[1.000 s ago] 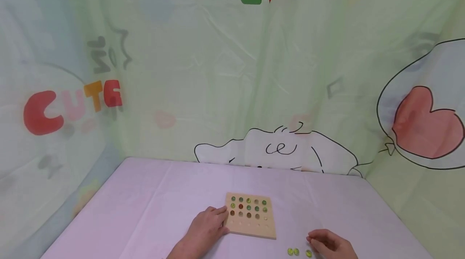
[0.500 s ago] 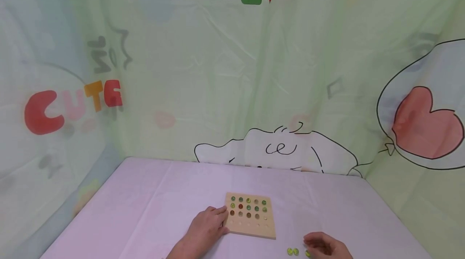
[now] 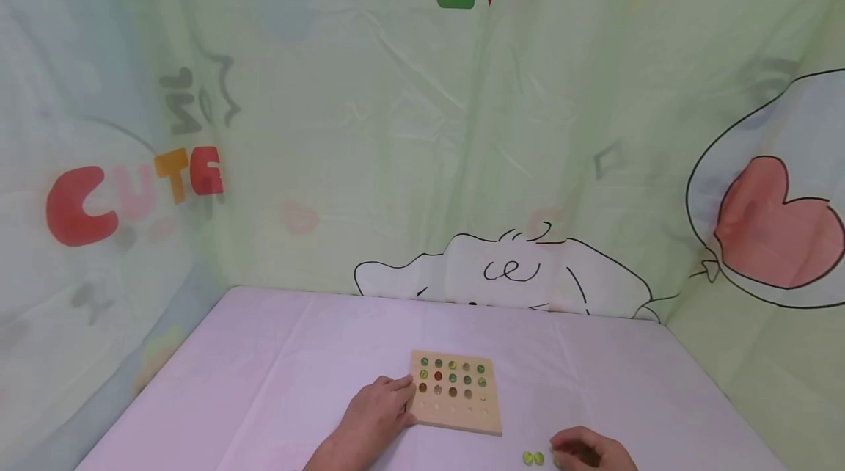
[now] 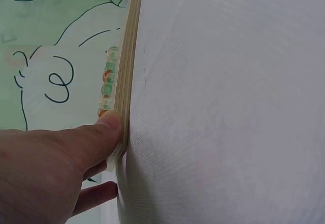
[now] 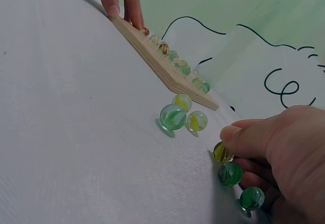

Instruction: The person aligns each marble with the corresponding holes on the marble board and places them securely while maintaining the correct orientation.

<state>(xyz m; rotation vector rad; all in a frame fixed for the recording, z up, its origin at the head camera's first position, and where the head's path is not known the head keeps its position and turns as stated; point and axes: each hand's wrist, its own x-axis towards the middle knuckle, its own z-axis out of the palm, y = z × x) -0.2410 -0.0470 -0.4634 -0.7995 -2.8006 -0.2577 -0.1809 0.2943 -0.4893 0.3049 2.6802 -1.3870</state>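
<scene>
A wooden board (image 3: 455,420) with rows of round hollows lies on the table, its far rows filled with green, yellow and reddish glass marbles. My left hand (image 3: 378,412) holds its left edge, the thumb (image 4: 109,120) at the near corner. To the right of the board, my right hand (image 5: 284,153) is low over the cloth. Its thumb and forefinger pinch a yellow marble (image 5: 222,154). Right by those fingers lie a green marble (image 5: 231,173) and a second dark green marble (image 5: 252,197).
Between the right hand and the board sit a larger green swirled marble (image 5: 172,116), a yellow-streaked marble (image 5: 197,121) and a pale yellow marble (image 5: 182,102). A pale cloth (image 3: 317,339) covers the table. Printed curtains (image 3: 396,126) hang around its back and sides.
My right hand has shifted slightly left, over the loose marble nearest it, which it now covers in the head view. The left hand and the board have stayed put.
</scene>
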